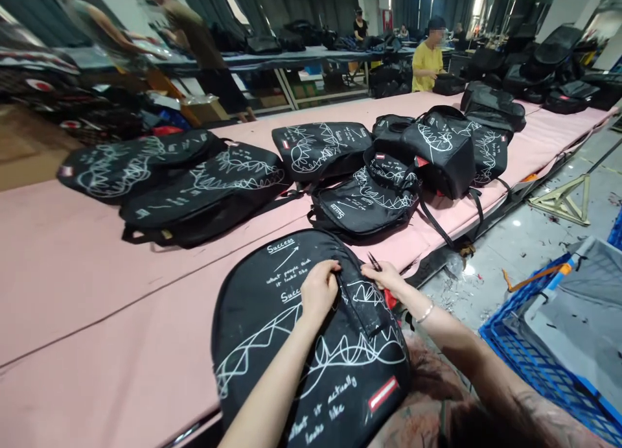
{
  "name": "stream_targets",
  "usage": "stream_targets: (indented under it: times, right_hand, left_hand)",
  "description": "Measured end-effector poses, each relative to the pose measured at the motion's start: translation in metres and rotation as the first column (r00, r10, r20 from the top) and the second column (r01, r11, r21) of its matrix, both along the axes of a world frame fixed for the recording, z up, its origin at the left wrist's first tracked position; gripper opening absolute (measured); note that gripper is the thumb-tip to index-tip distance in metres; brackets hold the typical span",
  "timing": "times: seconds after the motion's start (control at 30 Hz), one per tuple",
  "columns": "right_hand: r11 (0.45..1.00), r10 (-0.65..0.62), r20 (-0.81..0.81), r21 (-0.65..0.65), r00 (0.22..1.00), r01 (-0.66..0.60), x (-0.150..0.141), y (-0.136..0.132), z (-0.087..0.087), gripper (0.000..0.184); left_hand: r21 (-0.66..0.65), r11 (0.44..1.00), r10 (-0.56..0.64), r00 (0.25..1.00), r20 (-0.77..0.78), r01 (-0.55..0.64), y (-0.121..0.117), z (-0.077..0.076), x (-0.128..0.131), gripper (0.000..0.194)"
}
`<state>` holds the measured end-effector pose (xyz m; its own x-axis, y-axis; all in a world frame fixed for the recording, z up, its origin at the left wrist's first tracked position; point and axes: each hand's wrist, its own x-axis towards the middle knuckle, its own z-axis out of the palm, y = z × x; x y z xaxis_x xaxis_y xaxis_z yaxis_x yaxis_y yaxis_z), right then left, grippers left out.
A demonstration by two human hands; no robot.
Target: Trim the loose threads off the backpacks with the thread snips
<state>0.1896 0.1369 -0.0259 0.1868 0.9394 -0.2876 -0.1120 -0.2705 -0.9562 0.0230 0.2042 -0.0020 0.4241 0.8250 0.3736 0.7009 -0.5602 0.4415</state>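
A black backpack with white printed writing and scribbled lines lies in front of me at the table's near edge. My left hand is closed in a pinch on its front, beside a straight seam or zipper line running down the panel. Just to the right, my right hand is closed around small dark thread snips, whose two pointed tips stick out toward the upper left. Something red shows below that hand. Exactly what the left fingertips pinch is too small to make out.
Several similar backpacks lie farther along the pink-covered table. Blue crates stand on the floor at right, near a triangular metal stand. A person in yellow works at the far end; others stand at back tables.
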Motion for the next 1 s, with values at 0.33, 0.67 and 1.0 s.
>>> stream_targets:
  times: [0.33, 0.67, 1.0]
  right_hand:
    - [0.988, -0.127, -0.163, -0.110, 0.978, 0.110, -0.015, 0.020, 0.002, 0.030]
    - [0.992, -0.102, -0.123, -0.080, 0.987, 0.093, -0.014, 0.021, 0.000, 0.023]
    - [0.995, -0.091, 0.290, 0.075, 0.953, 0.072, -0.006, 0.015, -0.016, 0.027]
  left_hand:
    - [-0.321, 0.947, 0.005, 1.000, -0.016, -0.010, 0.008, 0.006, 0.026, 0.028]
    - [-0.283, 0.959, -0.037, 0.991, -0.130, -0.001, -0.005, 0.010, 0.038, 0.012]
    - [-0.348, 0.933, 0.086, 0.996, -0.037, -0.094, 0.001, -0.004, 0.033, 0.017]
